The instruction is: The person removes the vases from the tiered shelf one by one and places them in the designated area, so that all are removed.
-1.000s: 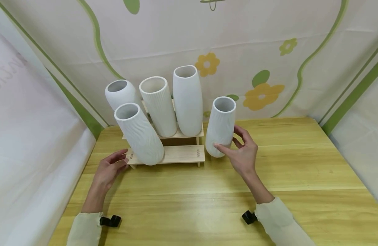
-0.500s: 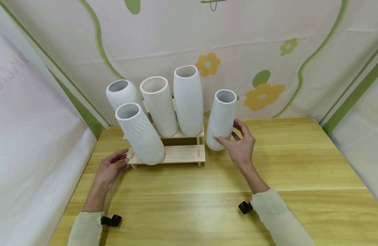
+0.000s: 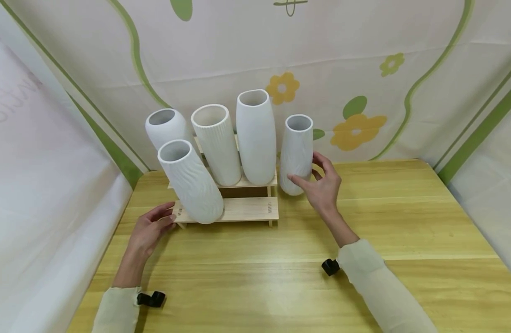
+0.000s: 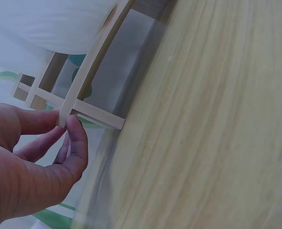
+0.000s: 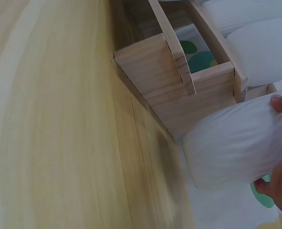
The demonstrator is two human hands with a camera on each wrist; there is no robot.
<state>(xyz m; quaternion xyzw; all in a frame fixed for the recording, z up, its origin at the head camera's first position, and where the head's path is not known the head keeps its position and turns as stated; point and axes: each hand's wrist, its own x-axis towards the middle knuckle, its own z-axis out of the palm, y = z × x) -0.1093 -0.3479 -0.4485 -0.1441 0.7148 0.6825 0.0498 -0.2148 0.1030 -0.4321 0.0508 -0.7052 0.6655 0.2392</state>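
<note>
My right hand point(image 3: 323, 188) grips a white wavy-textured vase point(image 3: 296, 155) low on its body, thumb on the near side and fingers behind. The vase is upright, just right of a stepped wooden stand point(image 3: 249, 209); the right wrist view shows the vase's base point(image 5: 198, 157) beside the stand's side panel point(image 5: 148, 71). My left hand point(image 3: 149, 231) pinches the left end of the stand's lowest step, and in the left wrist view thumb and fingers close on the board's end point(image 4: 66, 112). A similar wavy vase point(image 3: 193, 185) stands on that step's left part.
Higher on the stand are a ribbed vase point(image 3: 217, 145), a tall smooth vase point(image 3: 256, 138) and a rounded vase point(image 3: 165, 126), partly hidden. A patterned cloth wall point(image 3: 330, 60) rises behind the wooden table point(image 3: 247, 277), with white cloth point(image 3: 43, 185) at the left.
My right hand has carried its vase away from me, along the stand's right side toward the back wall. My left hand keeps its place at the stand's end.
</note>
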